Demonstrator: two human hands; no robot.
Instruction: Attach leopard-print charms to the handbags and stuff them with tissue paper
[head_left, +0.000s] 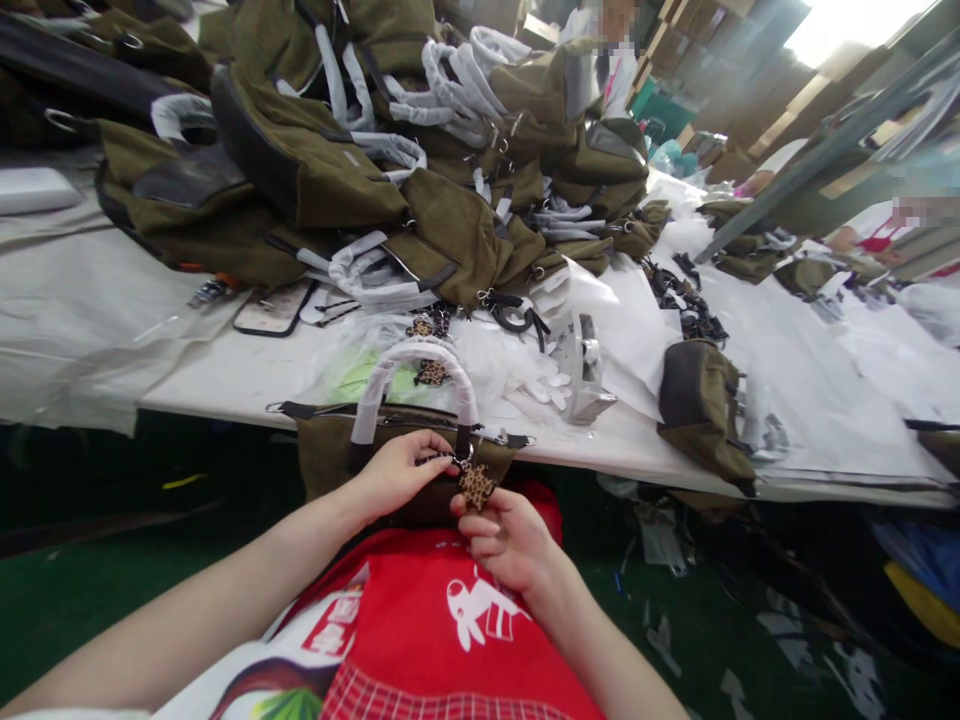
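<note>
An olive handbag with dark trim leans against the table's front edge, close to my body. Its handle is wrapped in white film and arches upward. From a metal ring at the handle's base hangs a leopard-print charm. My right hand pinches the lower part of this charm between thumb and fingers. Just left of the ring, my left hand is closed with fingertips together on a dark strap beside the charm; its exact grip is partly hidden. More leopard-print charms lie on the table behind the handle.
Olive bags with wrapped handles are heaped across the back. A metal tape dispenser stands right of my bag, with a small olive bag farther right. A phone lies at left. Other people work at far right.
</note>
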